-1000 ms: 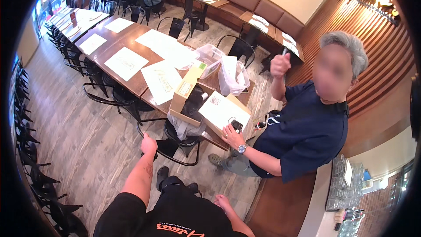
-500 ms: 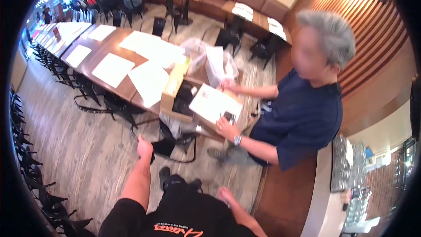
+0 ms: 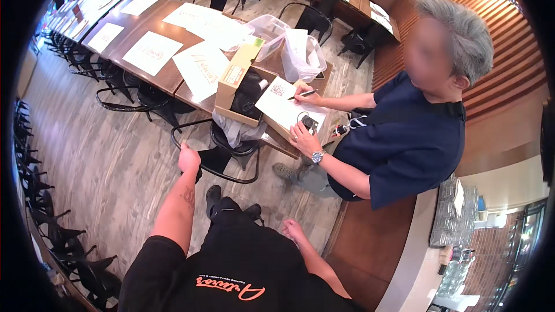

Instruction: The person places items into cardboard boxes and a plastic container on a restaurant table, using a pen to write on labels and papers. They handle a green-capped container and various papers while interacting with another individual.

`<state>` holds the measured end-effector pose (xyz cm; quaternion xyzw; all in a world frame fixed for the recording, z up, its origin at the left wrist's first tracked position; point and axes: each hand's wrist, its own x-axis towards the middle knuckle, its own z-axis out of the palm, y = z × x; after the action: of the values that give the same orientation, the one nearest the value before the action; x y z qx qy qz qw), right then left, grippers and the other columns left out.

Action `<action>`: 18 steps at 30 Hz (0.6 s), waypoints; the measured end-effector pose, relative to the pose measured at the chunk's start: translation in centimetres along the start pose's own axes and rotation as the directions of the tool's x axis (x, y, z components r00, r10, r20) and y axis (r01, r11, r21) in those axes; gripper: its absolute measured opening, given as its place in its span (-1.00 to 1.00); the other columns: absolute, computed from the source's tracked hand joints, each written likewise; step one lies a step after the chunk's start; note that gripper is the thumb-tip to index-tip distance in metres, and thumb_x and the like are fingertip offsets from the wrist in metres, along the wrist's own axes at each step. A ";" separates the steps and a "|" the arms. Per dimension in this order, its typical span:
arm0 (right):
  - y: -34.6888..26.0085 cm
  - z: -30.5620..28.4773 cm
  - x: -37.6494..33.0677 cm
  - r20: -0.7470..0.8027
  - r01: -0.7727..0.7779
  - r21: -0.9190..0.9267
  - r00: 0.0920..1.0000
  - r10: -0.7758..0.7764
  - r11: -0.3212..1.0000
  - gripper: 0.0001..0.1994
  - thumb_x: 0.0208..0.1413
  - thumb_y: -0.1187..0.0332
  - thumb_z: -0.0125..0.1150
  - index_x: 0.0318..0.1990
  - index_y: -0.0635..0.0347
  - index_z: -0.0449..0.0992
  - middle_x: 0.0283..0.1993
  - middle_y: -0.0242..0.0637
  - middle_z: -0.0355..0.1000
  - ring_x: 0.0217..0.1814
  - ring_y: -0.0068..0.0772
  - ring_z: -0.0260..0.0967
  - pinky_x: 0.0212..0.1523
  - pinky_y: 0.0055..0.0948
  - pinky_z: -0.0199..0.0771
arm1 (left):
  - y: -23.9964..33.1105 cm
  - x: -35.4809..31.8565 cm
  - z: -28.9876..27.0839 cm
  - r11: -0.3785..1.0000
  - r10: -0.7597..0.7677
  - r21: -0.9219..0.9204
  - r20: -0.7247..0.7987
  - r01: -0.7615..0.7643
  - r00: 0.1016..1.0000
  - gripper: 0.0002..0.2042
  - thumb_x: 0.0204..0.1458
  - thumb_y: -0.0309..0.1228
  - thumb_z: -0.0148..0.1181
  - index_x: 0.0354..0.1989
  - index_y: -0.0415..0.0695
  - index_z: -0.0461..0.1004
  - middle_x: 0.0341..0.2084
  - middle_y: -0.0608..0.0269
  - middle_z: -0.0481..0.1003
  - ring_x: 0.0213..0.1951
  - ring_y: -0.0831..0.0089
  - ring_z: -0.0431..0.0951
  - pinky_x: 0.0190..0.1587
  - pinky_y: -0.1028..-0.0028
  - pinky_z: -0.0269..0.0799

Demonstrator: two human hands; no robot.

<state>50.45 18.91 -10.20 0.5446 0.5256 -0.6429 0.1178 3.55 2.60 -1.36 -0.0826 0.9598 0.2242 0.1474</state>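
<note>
My left hand point(image 3: 189, 159) is closed around the curved back rail of a black metal chair point(image 3: 238, 181), which stands by the near end of the long table point(image 3: 277, 145). At my right side hangs my right hand point(image 3: 293, 231), fingers curled, with nothing visible in it. Across from me a person in a navy shirt point(image 3: 399, 133) leans over a white sheet point(image 3: 281, 107) with a printed square code. One of that person's hands holds a dark pen point(image 3: 303, 95) over the sheet; the other rests by a small black device point(image 3: 309, 122).
An open cardboard box point(image 3: 250, 117) with dark items sits beside the sheet. Clear plastic bins point(image 3: 303, 60) stand behind it. White placemats point(image 3: 153, 53) lie along the table. More black chairs line the left. Stacked glasses point(image 3: 454, 211) stand on the counter at right.
The view has shifted, so the table and person appear higher and sharper. The other person's far hand has come onto the sheet with a pen. My left hand stays at the chair rail.
</note>
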 end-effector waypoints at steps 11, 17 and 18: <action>0.4 -0.4 -0.1 0.000 -0.003 -0.008 1.000 0.003 1.000 -0.74 0.21 0.19 -0.04 -0.10 0.13 0.40 -0.36 -0.34 0.42 -0.48 -0.55 0.33 -0.53 -0.55 0.35 | -1.1 -0.4 -0.1 0.999 -0.028 -0.017 0.007 0.028 1.000 -0.75 0.00 -0.39 -0.07 -0.11 0.00 0.30 -0.21 -0.02 0.50 -0.12 0.02 0.50 -0.13 0.13 0.39; 0.1 -0.1 0.1 -0.011 0.013 -0.025 1.000 -0.013 1.000 -0.73 0.19 0.19 -0.02 -0.08 0.13 0.42 -0.36 -0.35 0.44 -0.49 -0.56 0.34 -0.51 -0.57 0.34 | -1.7 0.5 0.5 0.999 -0.014 -0.033 -0.031 0.013 0.999 -0.71 -0.01 -0.39 -0.03 -0.07 0.00 0.31 -0.20 -0.01 0.50 -0.12 0.04 0.50 -0.12 0.15 0.38; 0.1 -0.2 0.0 -0.008 0.008 -0.046 1.000 -0.008 0.999 -0.72 0.19 0.17 -0.02 -0.08 0.13 0.41 -0.36 -0.35 0.42 -0.49 -0.56 0.34 -0.53 -0.57 0.34 | -1.7 0.5 0.7 0.999 -0.013 -0.035 -0.031 0.012 0.999 -0.71 -0.01 -0.39 -0.03 -0.07 0.00 0.31 -0.20 -0.01 0.50 -0.12 0.04 0.50 -0.12 0.15 0.38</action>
<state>50.64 19.05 -10.27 0.5422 0.5429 -0.6289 0.1256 3.61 1.39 -2.81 -0.0949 0.9573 0.2388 0.1325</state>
